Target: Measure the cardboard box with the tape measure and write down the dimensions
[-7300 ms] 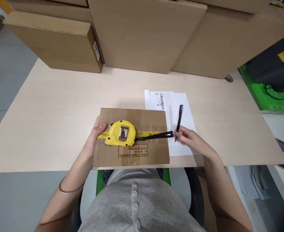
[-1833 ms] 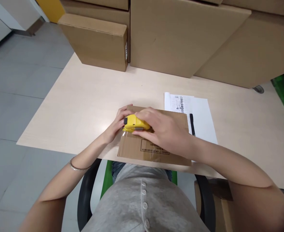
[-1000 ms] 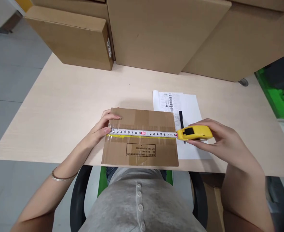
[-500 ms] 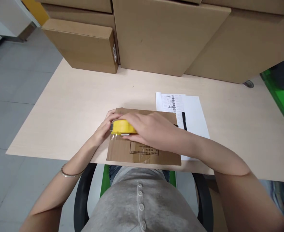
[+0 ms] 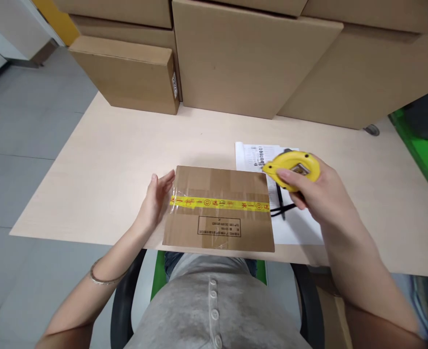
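A flat brown cardboard parcel (image 5: 219, 228) lies at the near edge of the table, sealed with a strip of yellow printed tape. My left hand (image 5: 156, 201) rests with straight fingers against the parcel's left edge. To the right of the parcel, my right hand (image 5: 318, 191) holds a yellow tape measure (image 5: 293, 167) lifted above a white printed sheet (image 5: 297, 228). The measure's blade is wound in and its black strap hangs down. A black pen (image 5: 280, 201) lies on the sheet, partly hidden by the hand.
Large cardboard boxes (image 5: 250, 53) stand in a row along the far edge of the light wooden table (image 5: 108, 160). A smaller box (image 5: 128, 72) sits at the far left. Something green (image 5: 419, 145) is at the right edge. Grey floor lies to the left.
The tape measure was stretched over the parcel, then drawn back to its left end. My right hand has now carried it off to the right, above the sheet. My left hand has opened.
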Tool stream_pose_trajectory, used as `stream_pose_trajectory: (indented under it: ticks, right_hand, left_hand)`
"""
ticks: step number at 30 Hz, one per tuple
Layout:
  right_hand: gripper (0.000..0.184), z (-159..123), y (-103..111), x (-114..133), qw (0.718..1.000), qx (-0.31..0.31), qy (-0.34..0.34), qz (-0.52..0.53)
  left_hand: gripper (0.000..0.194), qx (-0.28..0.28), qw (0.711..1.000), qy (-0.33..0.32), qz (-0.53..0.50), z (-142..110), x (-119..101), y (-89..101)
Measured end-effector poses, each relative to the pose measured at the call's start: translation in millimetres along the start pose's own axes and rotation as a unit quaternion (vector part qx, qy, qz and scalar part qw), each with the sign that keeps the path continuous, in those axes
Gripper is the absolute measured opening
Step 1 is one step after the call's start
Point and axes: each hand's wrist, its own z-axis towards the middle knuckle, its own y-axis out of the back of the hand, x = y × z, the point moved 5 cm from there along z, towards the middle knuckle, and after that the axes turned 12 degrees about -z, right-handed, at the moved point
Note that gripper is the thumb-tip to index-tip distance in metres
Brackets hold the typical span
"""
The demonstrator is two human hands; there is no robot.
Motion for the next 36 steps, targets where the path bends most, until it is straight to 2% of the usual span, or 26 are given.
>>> stream_pose_trajectory:
  ticks: [3, 5, 7, 9, 11, 12, 14, 17, 21, 24, 26, 28, 30, 32, 33, 34, 36]
  right_hand:
    - [0.031, -6.1, 4.3, -28.9, 0.993, 0.073, -0.081, 0.052]
    - [0.03, -14.2, 0.8, -32.3, 0.986, 0.117, -0.093, 0.073]
    - [0.03, -23.9, 2.4, -27.3, 0.985, 0.111, -0.087, 0.094]
    - [0.031, -35.2, 9.3, -19.5, 0.988, 0.076, -0.068, 0.117]
    - [0.03, -48.0, 17.8, -13.6, 0.988, 0.036, -0.044, 0.141]
    - [0.03, -54.6, 20.7, -12.5, 0.988, 0.024, -0.036, 0.151]
    - [0.031, -66.3, 21.3, -13.8, 0.987, 0.024, -0.038, 0.152]
    - [0.038, -77.3, 14.5, -18.6, 0.988, 0.045, -0.066, 0.131]
    - [0.038, -79.0, 10.2, -15.8, 0.988, 0.071, -0.068, 0.117]
    - [0.03, -75.2, 16.3, -6.2, 0.992, 0.103, -0.009, 0.071]
    - [0.023, -71.5, 24.4, 1.3, 0.995, 0.093, 0.042, 0.006]
    - [0.02, -65.6, 32.6, 11.8, 0.992, 0.042, 0.094, -0.068]
    - [0.031, -57.1, 34.1, 30.3, 0.98, -0.024, 0.157, -0.123]
    - [0.046, -44.7, 21.1, 57.7, 0.961, -0.044, 0.231, -0.143]
    - [0.054, -36.7, 8.2, 73.7, 0.952, -0.022, 0.268, -0.145]
    - [0.055, -28.5, -7.6, 90.8, 0.943, 0.016, 0.305, -0.133]
    - [0.043, -13.8, -43.0, 124.4, 0.913, 0.112, 0.377, -0.107]
  left_hand:
    - [0.067, -0.004, 0.998, 0.055, -0.039, -4.0, -5.7, -20.7]
    - [0.065, -0.004, 0.996, 0.077, -0.039, -5.0, -10.7, -33.2]
    - [0.064, -0.027, 0.996, 0.074, -0.048, -4.1, -16.8, -40.5]
    - [0.064, -0.069, 0.995, 0.019, -0.065, -1.3, -26.6, -43.3]
    - [0.06, -0.099, 0.988, -0.093, -0.079, 1.7, -40.4, -44.9]
    - [0.058, -0.097, 0.98, -0.153, -0.084, 2.8, -46.9, -46.2]
    - [0.049, -0.058, 0.966, -0.237, -0.088, 5.5, -54.2, -49.4]
    - [0.028, 0.002, 0.961, -0.27, -0.059, 12.4, -50.4, -46.7]
    - [0.037, -0.02, 0.966, -0.258, -0.021, 23.2, -38.9, -27.5]
    - [0.047, -0.021, 0.968, -0.251, -0.015, 29.2, -37.6, -19.3]
    - [0.047, -0.009, 0.97, -0.241, -0.013, 31.3, -39.1, -19.0]
    - [0.041, 0.005, 0.975, -0.222, -0.012, 31.8, -40.6, -22.0]
    - [0.038, 0.016, 0.978, -0.208, -0.019, 31.2, -42.1, -27.4]
    - [0.043, 0.016, 0.977, -0.21, -0.039, 29.9, -43.5, -32.2]
    - [0.048, 0.01, 0.977, -0.208, -0.052, 29.7, -43.1, -33.5]
    - [0.054, 0.002, 0.978, -0.2, -0.067, 29.9, -41.4, -34.0]
    - [0.064, -0.015, 0.983, -0.163, -0.081, 31.6, -34.2, -32.5]
